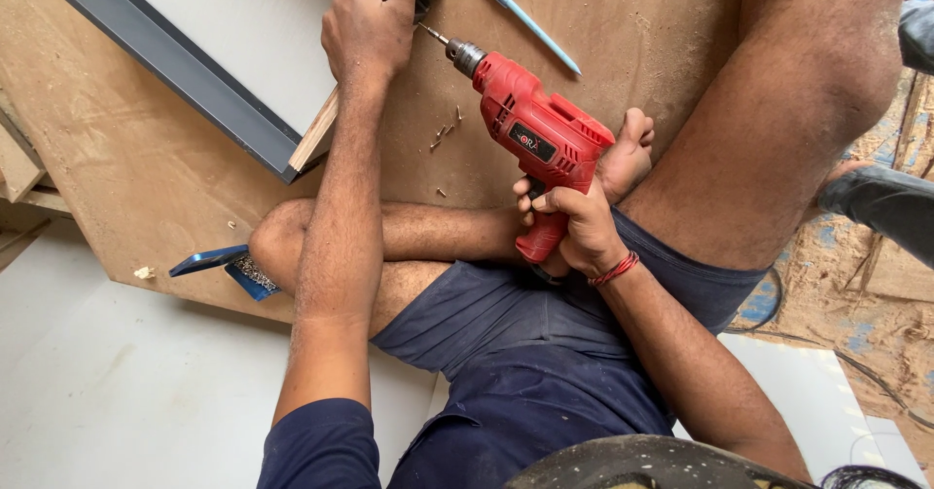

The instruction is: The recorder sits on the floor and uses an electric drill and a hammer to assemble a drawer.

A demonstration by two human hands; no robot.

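Head view: my right hand (576, 224) is wrapped tight round the grip of the red plastic drill (533, 139), bit angled at the panel's (233, 32) corner; my left hand (372, 22) is clamped over that corner to steady it; screws (446, 133) lie scattered on the brown board (623, 22) beside a blue pen (530, 22).

A brown fibreboard sheet (175, 178) carries a grey-edged white panel (224, 51), a blue pen (530, 24), scattered screws (446, 135) and a blue scraper (226, 267).
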